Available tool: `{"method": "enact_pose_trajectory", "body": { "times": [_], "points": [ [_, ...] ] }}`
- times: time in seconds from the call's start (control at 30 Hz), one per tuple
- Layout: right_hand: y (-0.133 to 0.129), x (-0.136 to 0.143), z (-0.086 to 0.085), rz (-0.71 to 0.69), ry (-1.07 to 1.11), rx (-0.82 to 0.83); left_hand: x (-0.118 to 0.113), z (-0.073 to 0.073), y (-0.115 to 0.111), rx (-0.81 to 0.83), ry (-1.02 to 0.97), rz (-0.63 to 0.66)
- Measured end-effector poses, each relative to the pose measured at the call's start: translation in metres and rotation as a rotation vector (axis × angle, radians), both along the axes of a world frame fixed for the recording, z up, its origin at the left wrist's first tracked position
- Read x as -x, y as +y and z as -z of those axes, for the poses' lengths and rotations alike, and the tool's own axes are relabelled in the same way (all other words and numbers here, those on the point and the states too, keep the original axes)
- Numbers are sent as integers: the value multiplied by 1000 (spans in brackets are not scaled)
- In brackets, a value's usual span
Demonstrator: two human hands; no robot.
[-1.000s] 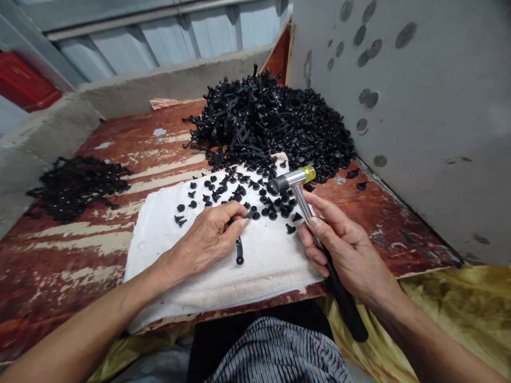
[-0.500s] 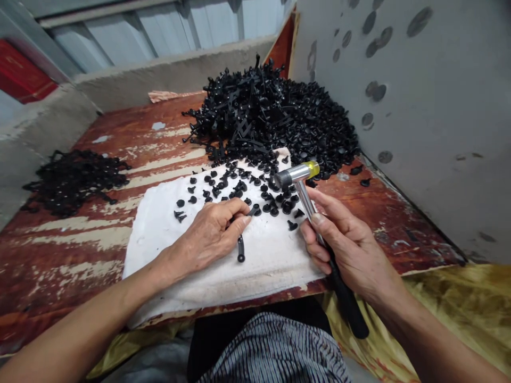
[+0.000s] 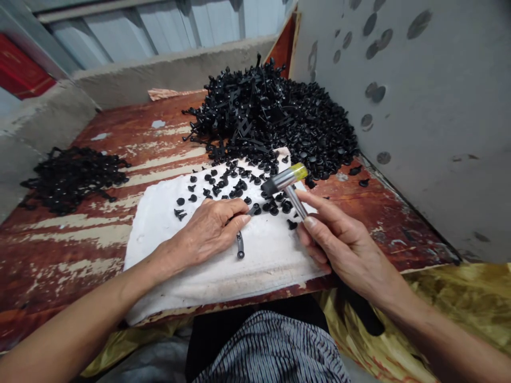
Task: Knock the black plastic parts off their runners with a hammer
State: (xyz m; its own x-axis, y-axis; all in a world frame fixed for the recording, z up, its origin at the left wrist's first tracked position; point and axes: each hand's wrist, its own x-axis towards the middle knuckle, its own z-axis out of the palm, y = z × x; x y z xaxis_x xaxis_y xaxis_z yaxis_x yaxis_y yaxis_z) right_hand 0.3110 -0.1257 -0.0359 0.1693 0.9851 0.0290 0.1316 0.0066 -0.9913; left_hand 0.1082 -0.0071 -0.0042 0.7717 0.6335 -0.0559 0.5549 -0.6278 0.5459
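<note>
My left hand rests on the white cloth, thumb and fingers closed on a black linked part. One arm of that part points down toward the cloth's front edge, another sticks out right of my fingertips; its middle is hidden by the hand. My right hand is wrapped round the handle of a small hammer with a silver head, a dark face on the left and a yellow face on the right. The hammer head hangs over small black round pieces scattered on the cloth.
A large heap of black parts covers the back of the worn red-brown table. A smaller heap of black linked parts lies at the left. A grey spotted panel stands along the right side.
My right hand has swung the hammer head left and slightly down, nearer to my left hand, and its handle end has moved right. My left hand has stayed almost in place, still holding the black part.
</note>
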Motion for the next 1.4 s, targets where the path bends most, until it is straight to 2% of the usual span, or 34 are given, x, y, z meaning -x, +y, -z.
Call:
{"method": "enact_pose_trajectory", "body": {
  "times": [0.1, 0.2, 0.37, 0.5, 0.53, 0.63, 0.77, 0.9, 1.0, 1.1, 1.23, 1.3, 1.4],
  "points": [
    [-2, -1, -10, -30, -401, -196, 2, 0, 3, -6, 17, 20],
    [-2, -3, -14, 8, -621, -368, 2, 0, 4, -8, 23, 22],
    [0, -6, -10, -132, -852, -310, 2, -1, 7, 27, 19, 41],
    [-2, -2, -14, -36, -814, -427, 2, 0, 9, 27, 22, 48],
    [-2, -2, -14, -29, -839, -415, 2, 0, 9, 28, 21, 49],
    [0, -2, -14, -144, -921, -345, 2, 1, 10, 18, 14, 64],
    [2, -4, -11, -68, -862, -355, -1, 1, 10, 11, 46, 58],
    [3, -4, -7, -165, -889, -263, -2, 0, 8, -21, 90, 40],
    [3, -3, -5, -104, -792, -306, 7, -3, 3, -109, 97, 25],
    [1, -2, -1, -2, -674, -296, 19, -6, -2, -151, 54, 120],
    [-1, -2, 5, 33, -568, -188, 26, 0, -3, -241, 84, 286],
    [-1, -3, 7, 45, -551, -175, 24, 5, -1, -280, 82, 294],
    [1, -4, 9, 61, -538, -181, 21, 10, 0, -318, -46, 223]
  ]
}}
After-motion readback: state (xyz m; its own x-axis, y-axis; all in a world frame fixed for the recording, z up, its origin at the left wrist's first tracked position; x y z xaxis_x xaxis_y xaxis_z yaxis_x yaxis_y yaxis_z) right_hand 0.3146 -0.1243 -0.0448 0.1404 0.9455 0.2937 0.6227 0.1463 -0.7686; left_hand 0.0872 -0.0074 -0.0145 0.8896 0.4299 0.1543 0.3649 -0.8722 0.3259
